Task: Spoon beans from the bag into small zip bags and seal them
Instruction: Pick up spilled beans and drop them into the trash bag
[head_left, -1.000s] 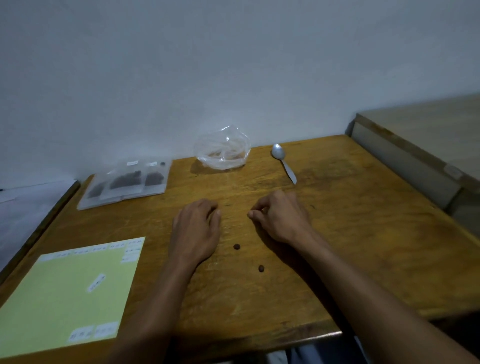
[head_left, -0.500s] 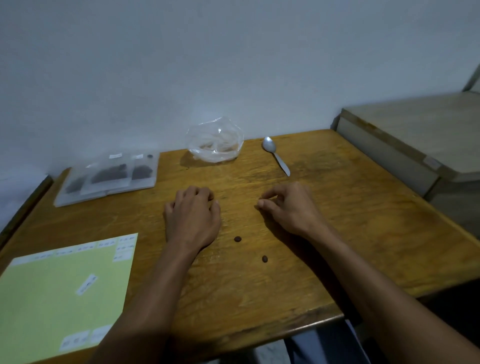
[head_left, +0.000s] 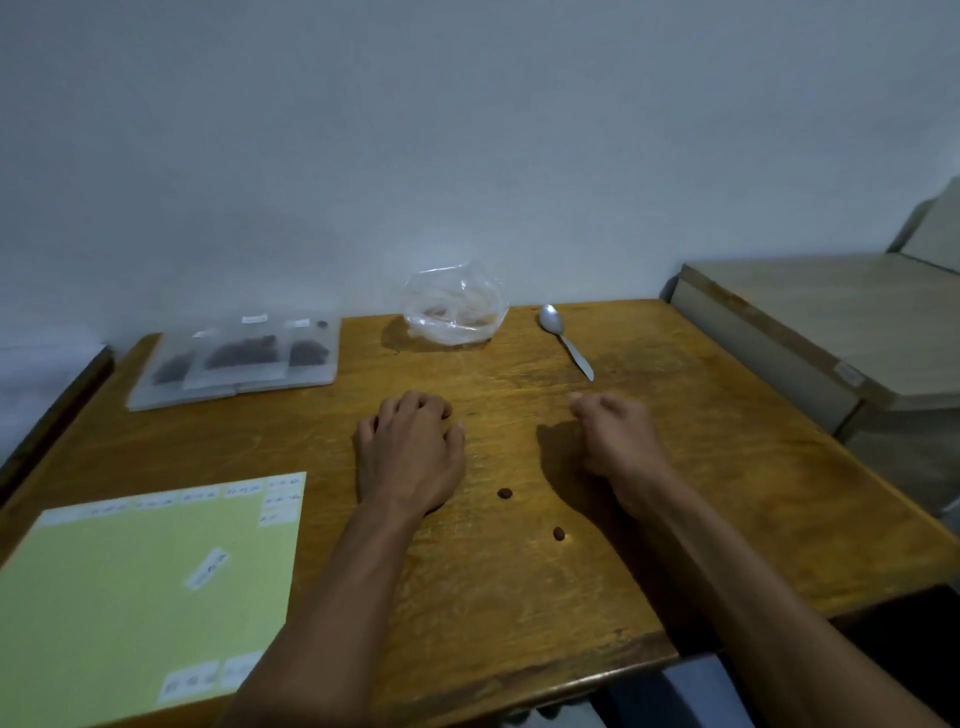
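A clear plastic bag (head_left: 454, 306) sits crumpled at the table's far edge, nearly empty. A metal spoon (head_left: 563, 338) lies to its right, bowl toward the wall. Small zip bags (head_left: 239, 358) with dark beans inside lie flat in a row at the back left. Two loose beans lie on the wood, one bean (head_left: 504, 493) between my wrists and another bean (head_left: 558, 533) nearer me. My left hand (head_left: 410, 452) rests on the table with fingers loosely curled, holding nothing. My right hand (head_left: 615, 436) rests on its side, fingers loosely curled, nothing visible in it.
A yellow-green sheet (head_left: 140, 592) with small white labels covers the near left of the wooden table (head_left: 727, 493). A lower pale wooden surface (head_left: 831, 322) adjoins on the right. The wall stands right behind the table.
The camera tilted up and shifted slightly. My right hand turned a little and its fingers curled in more. The left hand stayed where it was.
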